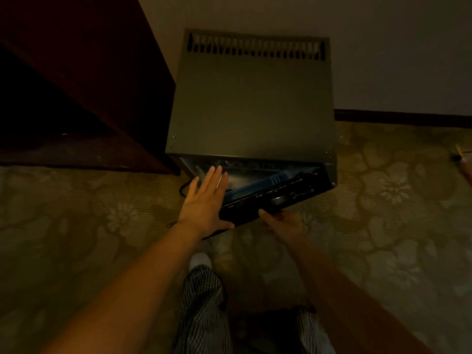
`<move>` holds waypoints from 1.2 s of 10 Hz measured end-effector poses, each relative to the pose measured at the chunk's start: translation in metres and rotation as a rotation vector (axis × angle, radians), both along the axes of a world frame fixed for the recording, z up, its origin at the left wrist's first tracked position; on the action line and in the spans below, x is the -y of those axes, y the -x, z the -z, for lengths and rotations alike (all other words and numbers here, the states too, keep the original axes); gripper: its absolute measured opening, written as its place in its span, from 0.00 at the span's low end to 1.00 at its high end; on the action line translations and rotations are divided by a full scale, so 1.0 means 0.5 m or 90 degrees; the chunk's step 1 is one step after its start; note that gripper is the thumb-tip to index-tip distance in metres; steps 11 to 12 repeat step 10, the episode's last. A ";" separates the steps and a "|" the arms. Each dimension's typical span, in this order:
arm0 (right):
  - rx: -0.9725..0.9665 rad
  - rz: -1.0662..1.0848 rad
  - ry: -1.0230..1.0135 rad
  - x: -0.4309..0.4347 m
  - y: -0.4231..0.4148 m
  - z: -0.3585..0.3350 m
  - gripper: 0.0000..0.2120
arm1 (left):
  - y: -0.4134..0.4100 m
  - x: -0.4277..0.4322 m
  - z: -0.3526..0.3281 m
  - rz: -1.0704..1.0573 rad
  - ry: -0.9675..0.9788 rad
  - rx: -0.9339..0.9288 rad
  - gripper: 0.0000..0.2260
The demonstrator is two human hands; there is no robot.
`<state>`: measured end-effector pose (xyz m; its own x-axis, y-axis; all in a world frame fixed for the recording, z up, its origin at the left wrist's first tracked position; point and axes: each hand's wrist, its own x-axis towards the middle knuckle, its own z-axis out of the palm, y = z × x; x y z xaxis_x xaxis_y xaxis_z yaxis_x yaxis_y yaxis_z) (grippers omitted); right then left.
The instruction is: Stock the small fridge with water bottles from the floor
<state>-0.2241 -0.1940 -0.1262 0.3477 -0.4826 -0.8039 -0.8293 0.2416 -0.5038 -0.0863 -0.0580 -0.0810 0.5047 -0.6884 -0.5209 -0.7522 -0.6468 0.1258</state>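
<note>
A small dark fridge stands on the carpet against the wall, seen from above. Its black door is partly ajar, hinged at the right. My left hand lies flat with fingers spread, at the door's free left edge and over the gap into the fridge. My right hand is under the door's front edge, thumb on it, fingers hidden beneath. A blue shelf part shows inside the door. No water bottle is in view.
A dark red wooden cabinet stands left of the fridge, close to its side. A black cable lies on the patterned carpet by the fridge's left corner. My striped trouser legs and a white shoe are below.
</note>
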 end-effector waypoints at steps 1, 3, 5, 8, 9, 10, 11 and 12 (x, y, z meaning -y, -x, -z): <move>0.025 0.005 -0.007 0.014 -0.042 0.000 0.22 | -0.058 0.024 -0.004 0.021 0.011 0.057 0.51; 0.032 0.148 -0.077 0.032 -0.114 0.006 0.30 | -0.133 0.079 -0.004 0.092 0.012 0.141 0.46; -0.007 0.142 -0.071 0.037 -0.129 0.003 0.24 | -0.145 0.104 -0.017 0.103 -0.030 0.153 0.46; -0.038 -0.338 0.034 0.092 -0.111 -0.193 0.13 | -0.124 0.112 -0.162 0.075 -0.115 -0.119 0.27; -0.037 -0.475 0.097 0.134 -0.123 -0.310 0.16 | -0.151 0.136 -0.272 0.008 -0.114 -0.150 0.24; -0.019 -0.515 0.165 0.168 -0.135 -0.426 0.15 | -0.178 0.148 -0.397 -0.087 -0.039 -0.152 0.24; -0.019 -0.515 0.165 0.168 -0.135 -0.426 0.15 | -0.178 0.148 -0.397 -0.087 -0.039 -0.152 0.24; -0.019 -0.515 0.165 0.168 -0.135 -0.426 0.15 | -0.178 0.148 -0.397 -0.087 -0.039 -0.152 0.24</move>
